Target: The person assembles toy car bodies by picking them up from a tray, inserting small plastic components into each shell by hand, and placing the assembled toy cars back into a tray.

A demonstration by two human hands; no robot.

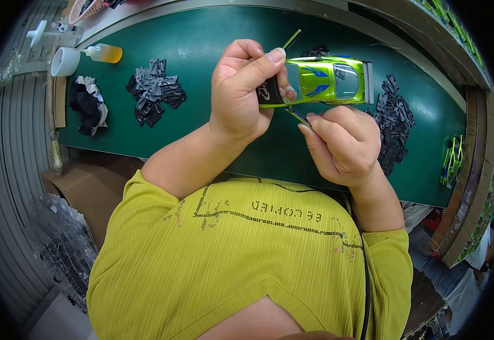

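Note:
A shiny lime-green toy car (317, 82) with blue side markings and a black hood is held up over the green table. My left hand (241, 85) is wrapped round its front end, thumb on top. One green door stands out from the car's far side. On the near side, my right hand (346, 139) pinches the other car door (299, 117), a thin green-and-black piece at the body's edge. Whether that door is joined to the body I cannot tell. The car's black rear wing (367, 82) points right.
Piles of small black plastic parts (155, 90) lie to the left and to the right (393, 122). Further left are a bottle of amber liquid (106, 54), a white cup (65, 62) and a dark cloth (88, 106). Green car frames (452, 160) sit at the right edge.

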